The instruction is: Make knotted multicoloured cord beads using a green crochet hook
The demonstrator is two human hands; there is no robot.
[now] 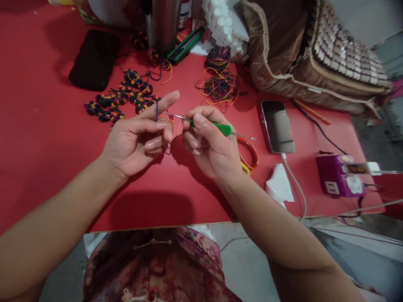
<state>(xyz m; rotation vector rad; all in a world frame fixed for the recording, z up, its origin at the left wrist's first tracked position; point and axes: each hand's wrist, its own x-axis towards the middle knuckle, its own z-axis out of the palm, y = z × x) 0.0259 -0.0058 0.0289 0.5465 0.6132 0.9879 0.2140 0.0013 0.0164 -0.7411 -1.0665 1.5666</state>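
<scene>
"What writing are you making out?"

"The label [331, 187] on the purple box [329, 167], between three and four o'clock from the hands, is showing too small for reading."

"And the grips?"

"The right hand [214, 144] is closing round the green-handled hook [224, 128], whose tip is pointing between nine and ten o'clock. The left hand [134, 142] is pinching a small yarn piece [170, 118], blue yarn [157, 112] crossing its outstretched index finger."

"Beyond them?"

"Tangled yarn [220, 86] is lying towards one o'clock."
</scene>
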